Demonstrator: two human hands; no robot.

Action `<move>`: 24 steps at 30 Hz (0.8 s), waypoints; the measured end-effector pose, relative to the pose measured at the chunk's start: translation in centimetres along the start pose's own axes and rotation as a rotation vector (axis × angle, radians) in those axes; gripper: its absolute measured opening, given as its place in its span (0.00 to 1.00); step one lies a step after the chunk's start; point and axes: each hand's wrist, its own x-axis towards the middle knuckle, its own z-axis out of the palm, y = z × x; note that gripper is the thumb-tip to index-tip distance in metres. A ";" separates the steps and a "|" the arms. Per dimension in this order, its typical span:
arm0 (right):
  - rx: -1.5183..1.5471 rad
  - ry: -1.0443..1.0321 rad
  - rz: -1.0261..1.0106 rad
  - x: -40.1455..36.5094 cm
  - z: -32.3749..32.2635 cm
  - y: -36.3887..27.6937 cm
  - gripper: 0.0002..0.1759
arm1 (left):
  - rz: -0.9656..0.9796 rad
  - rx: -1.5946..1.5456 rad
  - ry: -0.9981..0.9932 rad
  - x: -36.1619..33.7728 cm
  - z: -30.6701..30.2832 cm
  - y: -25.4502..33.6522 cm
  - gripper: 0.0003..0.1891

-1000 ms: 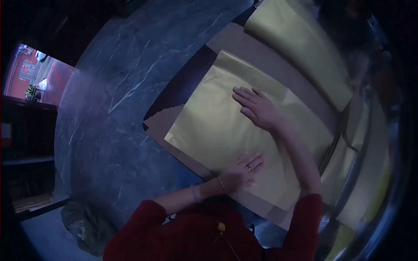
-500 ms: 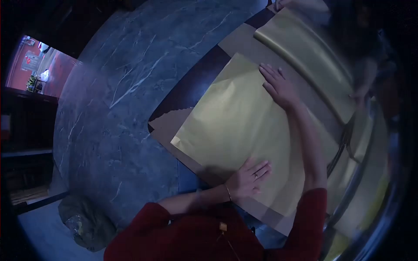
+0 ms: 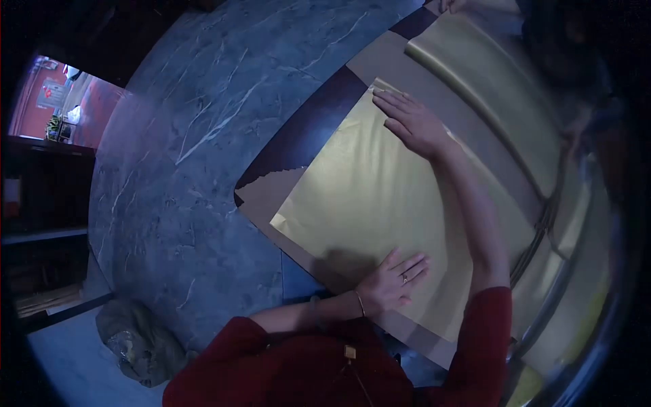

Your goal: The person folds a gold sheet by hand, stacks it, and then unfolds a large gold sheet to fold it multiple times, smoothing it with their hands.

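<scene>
A gold sheet of paper (image 3: 352, 183) lies over a brown sheet (image 3: 266, 193), with faint creases running through its upper half. My left hand (image 3: 393, 281), with a ring and a bracelet, rests on the near part of the gold sheet, fingers stretched out. My right hand (image 3: 413, 125) lies across the far edge, near the top corner, palm down and fingers extended. Neither hand grips anything. Part of the gold sheet is hidden under my right forearm.
Beyond it, a second gold sheet (image 3: 488, 88) has a curled edge. Another person's hand (image 3: 461, 5) touches the far end. A dark purple surface (image 3: 308, 136) shows beneath the papers. A grey bundle (image 3: 139, 342) sits on the veined grey floor (image 3: 203, 197) at lower left.
My right hand has slid left and slightly up, to the gold sheet's far corner. Creases now run down from it. My left hand stays almost in place.
</scene>
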 end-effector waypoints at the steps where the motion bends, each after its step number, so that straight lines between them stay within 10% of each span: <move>1: -0.014 0.007 0.011 0.3 0.2 0.5 0.28 | -0.002 0.011 0.024 -0.1 0.1 0.0 0.41; 9: -0.128 0.067 0.157 1.9 -0.1 2.0 0.30 | 0.002 -0.071 0.126 -0.1 1.7 0.0 0.41; 19: 0.241 -0.236 -0.515 -1.7 2.4 -13.9 0.31 | 0.000 -0.154 0.091 -0.2 0.7 -0.2 0.43; 24: 0.053 0.014 -0.071 0.7 2.0 -4.7 0.29 | 0.034 -0.136 0.092 -0.2 1.4 -0.3 0.42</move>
